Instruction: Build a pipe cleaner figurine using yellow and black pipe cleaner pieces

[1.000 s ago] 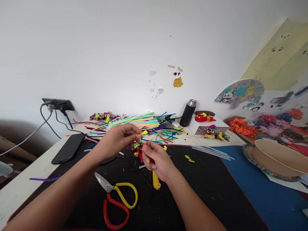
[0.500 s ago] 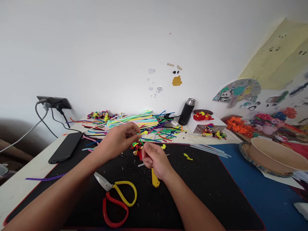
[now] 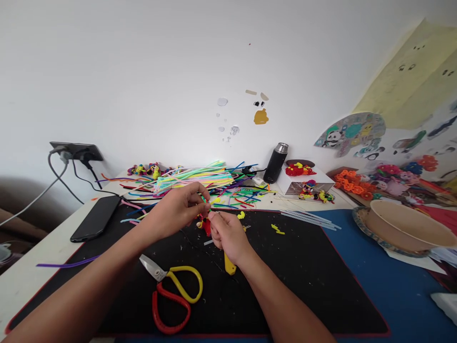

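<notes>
My left hand (image 3: 183,208) and my right hand (image 3: 229,234) meet above the black mat, both pinched closed. Between their fingertips shows a small bit of green pipe cleaner (image 3: 210,209), mostly hidden by the fingers. A yellow pipe cleaner piece (image 3: 215,201) appears just past the left fingertips; whether it is joined to the green one, I cannot tell. Behind the hands lies a red pipe-cleaner figure (image 3: 204,226), partly covered. A yellow-handled cutter (image 3: 230,265) pokes out under my right hand. Scissors (image 3: 173,290) with one red and one yellow handle lie nearer me.
A heap of coloured pipe cleaners (image 3: 196,180) lies along the wall. A phone (image 3: 95,219) is at the left, a black flask (image 3: 276,164) and a white box (image 3: 291,185) at the back. Glue sticks (image 3: 310,220) and a beige bowl (image 3: 403,233) are to the right.
My fingertips have come closer together, and less of the green pipe cleaner shows between them. The view has shifted slightly; the things on the mat stay put.
</notes>
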